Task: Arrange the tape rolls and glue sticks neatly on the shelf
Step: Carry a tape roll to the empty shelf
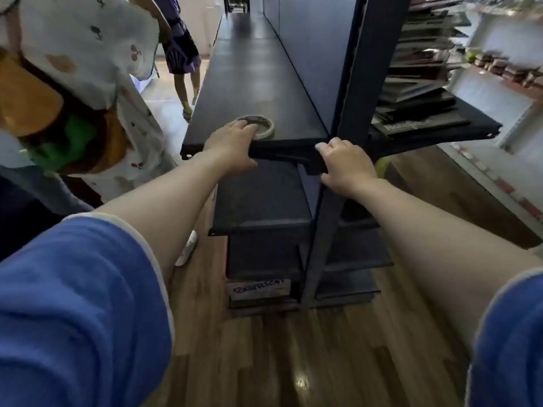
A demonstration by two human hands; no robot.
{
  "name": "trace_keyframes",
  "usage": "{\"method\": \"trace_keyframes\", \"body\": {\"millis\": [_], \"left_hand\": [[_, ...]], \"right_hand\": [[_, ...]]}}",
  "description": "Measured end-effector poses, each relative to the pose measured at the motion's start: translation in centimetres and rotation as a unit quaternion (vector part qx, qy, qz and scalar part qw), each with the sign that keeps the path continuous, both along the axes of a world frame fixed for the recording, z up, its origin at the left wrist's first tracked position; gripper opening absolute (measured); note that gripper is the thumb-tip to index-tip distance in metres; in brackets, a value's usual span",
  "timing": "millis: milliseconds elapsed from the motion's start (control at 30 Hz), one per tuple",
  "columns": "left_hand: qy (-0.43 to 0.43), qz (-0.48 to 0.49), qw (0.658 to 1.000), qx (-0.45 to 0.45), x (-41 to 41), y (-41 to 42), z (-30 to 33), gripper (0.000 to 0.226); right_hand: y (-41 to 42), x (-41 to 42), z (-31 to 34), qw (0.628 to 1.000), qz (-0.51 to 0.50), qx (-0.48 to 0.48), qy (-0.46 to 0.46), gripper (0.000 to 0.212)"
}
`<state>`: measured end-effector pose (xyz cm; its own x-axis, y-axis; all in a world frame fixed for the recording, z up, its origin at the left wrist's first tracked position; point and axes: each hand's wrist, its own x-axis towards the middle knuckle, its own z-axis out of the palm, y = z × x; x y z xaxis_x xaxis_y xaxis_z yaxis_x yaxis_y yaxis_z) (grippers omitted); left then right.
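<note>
Dark blue-black metal fills most of what I see: a long steel shelf board [252, 83] runs away from me, carried by a tall dark upright post [349, 118] on its right edge. Near the front end of that board lies a beige, flat-lying ring of tape with a wide open core [260, 126], resting on its side close to the front lip. My left hand [232, 145] reaches over the front edge of the board, palm down, with the fingers curled onto the near rim of the tape roll; I can see them touching it, and they seem to grip it lightly, though the thumb is hidden below the lip. My right hand [346, 165] is wrapped around the shelf's front bracket where it meets the post, fingers curled over the metal and knuckles up. Both my arms come out of loose blue sleeves [76, 304]. Below the top board more dark shelf tiers [261, 201] step down toward a wood-plank floor [293, 362], and a box with blurred lettering [258, 289] sits at the bottom. To the right, a neighbouring shelf holds a stack of dark flat items [417, 83], too blurred to name. At left stands a person in a white patterned garment [97, 48], and farther back another person in purple [179, 54].
</note>
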<state>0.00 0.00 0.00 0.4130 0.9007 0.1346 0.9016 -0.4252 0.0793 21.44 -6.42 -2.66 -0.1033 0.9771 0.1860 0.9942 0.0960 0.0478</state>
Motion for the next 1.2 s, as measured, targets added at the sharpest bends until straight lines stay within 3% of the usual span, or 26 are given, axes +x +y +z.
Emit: {"method": "trace_keyframes", "body": {"millis": [233, 533, 867, 1200], "left_hand": [[0.019, 0.013, 1.0, -0.021, 0.5, 1.2, -1.2, 0.061], [0.027, 0.021, 0.992, 0.12, 0.3, 0.8, -1.8, 0.021], [-0.011, -0.065, 0.985, 0.16, 0.0, -2.6, -4.2, 0.02], [0.034, -0.131, 0.988, 0.077, 3.2, -7.3, -8.4, 0.02]], "right_hand": [[0.4, 0.8, -0.8, 1.0, 0.001, 0.007, -0.009, 0.042], [1.2, 0.6, -1.2, 0.999, 0.013, 0.049, -0.012, 0.033], [0.4, 1.4, -2.4, 0.999, -0.002, 0.038, -0.002, 0.03], [-7.3, 5.4, -4.7, 0.994, -0.106, -0.015, -0.01, 0.033]]}}
